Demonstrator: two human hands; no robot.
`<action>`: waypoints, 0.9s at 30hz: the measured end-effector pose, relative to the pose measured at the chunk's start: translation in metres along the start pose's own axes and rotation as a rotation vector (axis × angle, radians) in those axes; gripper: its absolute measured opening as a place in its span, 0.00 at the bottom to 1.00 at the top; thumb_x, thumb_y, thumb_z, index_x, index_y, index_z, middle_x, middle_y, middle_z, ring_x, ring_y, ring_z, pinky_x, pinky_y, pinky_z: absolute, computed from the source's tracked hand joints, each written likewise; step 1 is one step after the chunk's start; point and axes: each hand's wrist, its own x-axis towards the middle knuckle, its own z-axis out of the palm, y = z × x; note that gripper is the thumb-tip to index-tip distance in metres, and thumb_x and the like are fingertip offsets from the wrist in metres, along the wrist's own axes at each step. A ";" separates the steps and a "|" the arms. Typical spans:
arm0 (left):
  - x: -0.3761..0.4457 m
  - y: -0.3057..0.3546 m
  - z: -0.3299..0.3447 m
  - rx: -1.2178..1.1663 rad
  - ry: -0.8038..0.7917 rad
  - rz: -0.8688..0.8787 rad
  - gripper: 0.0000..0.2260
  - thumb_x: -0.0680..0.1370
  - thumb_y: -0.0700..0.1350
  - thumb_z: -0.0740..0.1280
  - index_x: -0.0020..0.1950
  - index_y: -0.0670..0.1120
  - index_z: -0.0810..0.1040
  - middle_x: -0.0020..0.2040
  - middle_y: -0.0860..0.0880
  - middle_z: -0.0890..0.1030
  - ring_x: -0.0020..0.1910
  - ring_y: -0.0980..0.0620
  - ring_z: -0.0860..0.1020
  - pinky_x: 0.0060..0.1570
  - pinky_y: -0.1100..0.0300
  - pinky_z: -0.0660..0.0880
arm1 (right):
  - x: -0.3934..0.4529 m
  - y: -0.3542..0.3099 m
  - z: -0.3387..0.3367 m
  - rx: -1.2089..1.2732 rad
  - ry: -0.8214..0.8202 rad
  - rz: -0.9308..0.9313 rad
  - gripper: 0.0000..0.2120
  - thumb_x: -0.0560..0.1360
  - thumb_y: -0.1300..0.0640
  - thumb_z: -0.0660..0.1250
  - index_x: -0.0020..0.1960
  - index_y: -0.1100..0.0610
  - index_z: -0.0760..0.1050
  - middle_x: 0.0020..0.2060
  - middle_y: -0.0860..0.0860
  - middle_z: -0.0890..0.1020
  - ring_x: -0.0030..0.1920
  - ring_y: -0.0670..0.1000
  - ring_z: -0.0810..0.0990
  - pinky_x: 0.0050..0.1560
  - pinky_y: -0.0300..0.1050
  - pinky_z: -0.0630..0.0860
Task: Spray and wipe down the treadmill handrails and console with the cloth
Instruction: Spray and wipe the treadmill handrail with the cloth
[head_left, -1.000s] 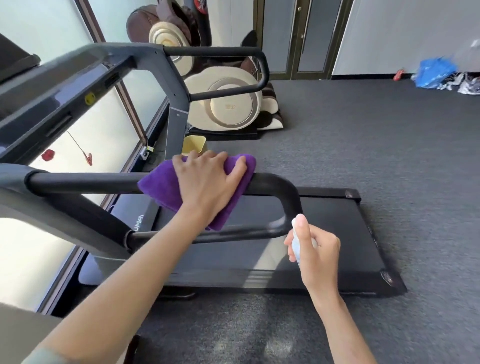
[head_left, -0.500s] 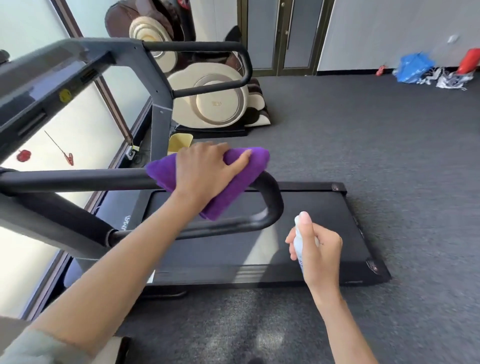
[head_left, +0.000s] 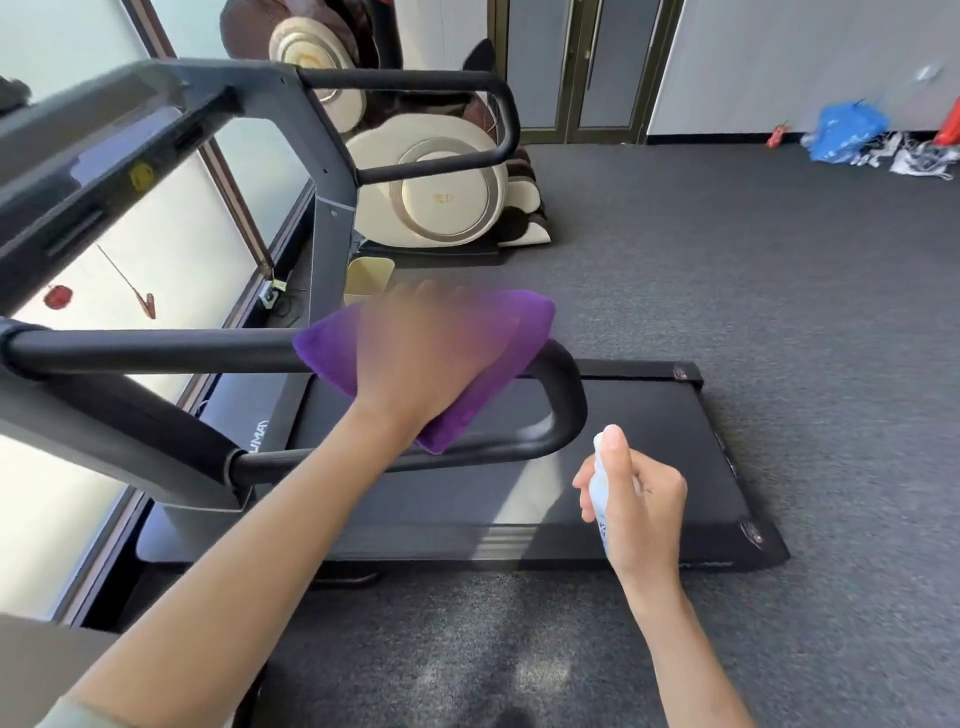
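— Where's your cloth right now?

— My purple cloth (head_left: 511, 332) is draped over the near handrail (head_left: 156, 349), just before the bar bends down into its rounded end. My left hand (head_left: 421, 358) lies on top of it, palm down, arm reaching in from the lower left. The hand is smeared with motion blur, so I cannot tell how my fingers lie on it.

— And the other hand?

— My right hand (head_left: 641, 512) hangs lower, out past the rail's bend and above the treadmill deck (head_left: 649, 441), fingers curled round a small spray bottle (head_left: 600, 493) with a fingertip on its white top.

— Anything changed from a moment ago?

— The cloth has slid further toward the curved end; a second ago it sat on the straight stretch. The bottle hand has hardly shifted.

— What's it all made of?

— The cloth is plush and folded. The handrail is a matte black tube looping back on itself, the deck a flat dark belt, the floor (head_left: 779, 260) coarse grey carpet. Beyond the far handrail (head_left: 415, 83) sits a cream massage chair (head_left: 431, 192).
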 end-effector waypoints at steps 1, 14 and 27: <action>-0.005 -0.019 -0.004 0.019 0.014 -0.018 0.28 0.77 0.69 0.52 0.46 0.50 0.81 0.39 0.48 0.80 0.41 0.44 0.77 0.44 0.51 0.69 | 0.000 0.001 0.002 0.004 -0.004 0.010 0.30 0.73 0.31 0.59 0.23 0.53 0.71 0.20 0.55 0.73 0.23 0.50 0.71 0.35 0.49 0.69; -0.035 -0.043 0.004 0.029 0.231 -0.218 0.22 0.77 0.68 0.59 0.51 0.52 0.82 0.53 0.51 0.81 0.57 0.44 0.75 0.67 0.42 0.61 | -0.011 -0.012 0.071 0.033 -0.124 0.081 0.31 0.69 0.31 0.60 0.22 0.57 0.71 0.19 0.51 0.74 0.22 0.49 0.71 0.34 0.46 0.69; -0.049 -0.059 0.018 -1.186 0.672 -1.132 0.45 0.74 0.69 0.55 0.77 0.51 0.30 0.80 0.49 0.41 0.79 0.53 0.51 0.77 0.50 0.51 | -0.027 -0.017 0.084 0.044 -0.196 0.086 0.32 0.69 0.31 0.60 0.24 0.59 0.73 0.20 0.56 0.71 0.23 0.51 0.69 0.36 0.47 0.69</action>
